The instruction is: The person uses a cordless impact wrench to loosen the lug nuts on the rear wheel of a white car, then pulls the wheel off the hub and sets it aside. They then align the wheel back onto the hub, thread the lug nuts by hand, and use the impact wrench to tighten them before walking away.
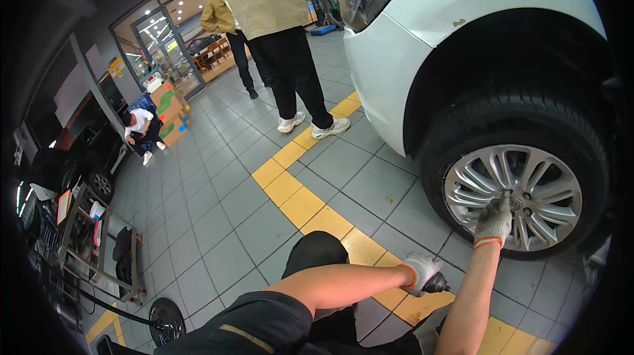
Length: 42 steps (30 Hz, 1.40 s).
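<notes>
My right hand (494,221), in a pale knit glove with an orange cuff, is at the hub of a silver alloy wheel (551,190). Its fingers are closed near the lug holes, and what they pinch is too small to make out. The wheel carries a black tyre (439,157) and sits under the arch of a white car (389,84). Lower and to the left, my left hand (420,272), gloved alike, is wrapped around a black impact wrench (436,283). The wrench's thin tip points right, apart from the wheel; the glove hides part of its body.
Two standing people (277,44) are ahead, near the car's front. A person sits (140,129) beside stacked cardboard boxes (170,114). A tool cart (99,243) and a round black base (166,322) are on the left. A yellow tile line (294,200) crosses the grey floor.
</notes>
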Each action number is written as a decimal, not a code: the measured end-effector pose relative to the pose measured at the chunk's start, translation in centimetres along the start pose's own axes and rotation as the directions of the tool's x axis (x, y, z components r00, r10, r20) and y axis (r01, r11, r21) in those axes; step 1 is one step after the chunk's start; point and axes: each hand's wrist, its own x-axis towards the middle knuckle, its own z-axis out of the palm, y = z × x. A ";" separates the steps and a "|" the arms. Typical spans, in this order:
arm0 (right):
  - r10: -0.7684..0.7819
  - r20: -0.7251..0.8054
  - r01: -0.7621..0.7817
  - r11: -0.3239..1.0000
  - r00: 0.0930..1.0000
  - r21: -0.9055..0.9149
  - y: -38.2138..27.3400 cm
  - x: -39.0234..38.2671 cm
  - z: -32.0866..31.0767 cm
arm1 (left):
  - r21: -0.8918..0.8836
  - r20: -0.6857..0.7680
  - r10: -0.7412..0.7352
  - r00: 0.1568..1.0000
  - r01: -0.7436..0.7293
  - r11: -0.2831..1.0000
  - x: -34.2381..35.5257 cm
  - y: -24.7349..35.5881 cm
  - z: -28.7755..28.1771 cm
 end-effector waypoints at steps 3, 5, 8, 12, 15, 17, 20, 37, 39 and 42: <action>0.060 -0.004 -0.060 0.998 0.998 -0.011 -0.1 -0.1 -0.1 | -0.004 0.031 -0.010 0.999 0.010 1.000 -0.1 0.1 -0.2; 0.191 -0.015 -0.189 0.979 0.982 0.078 -0.2 0.0 -0.3 | -0.022 0.032 -0.035 0.999 0.035 0.999 -0.2 0.3 -0.3; 0.106 0.095 -0.108 0.994 0.990 0.020 -0.4 0.4 -0.3 | -0.019 0.029 -0.051 0.998 0.052 0.998 -0.1 0.4 -0.2; 0.007 -0.043 -0.006 1.000 0.999 0.024 -0.3 0.4 0.0 | -0.005 0.035 -0.058 0.998 0.059 0.998 0.0 0.5 0.0; 0.165 0.084 -0.171 0.982 0.983 0.078 -0.4 0.0 0.0 | -0.012 0.041 -0.059 0.997 0.060 0.998 0.0 0.5 0.1; 0.183 0.143 -0.195 0.978 0.973 0.076 -0.5 -0.1 -0.1 | -0.013 0.035 -0.057 0.998 0.057 0.998 0.0 0.6 0.1; 0.060 0.079 -0.065 0.996 0.995 0.058 -0.6 0.0 -0.3 | -0.006 0.047 -0.055 0.997 0.055 0.998 0.1 0.6 0.0; -0.001 0.099 -0.008 0.996 0.995 0.087 -0.5 1.1 -0.4 | 0.126 0.157 -0.052 0.986 0.032 0.991 1.1 1.1 -0.4; 0.008 0.042 -0.009 1.000 0.999 0.027 -0.4 0.9 0.1 | 0.148 0.145 -0.041 0.989 0.019 0.989 0.7 1.4 -0.4; 0.080 0.052 -0.083 0.995 0.995 0.054 -0.5 0.8 0.1 | 0.125 0.148 -0.041 0.988 0.022 0.992 0.4 1.7 -2.0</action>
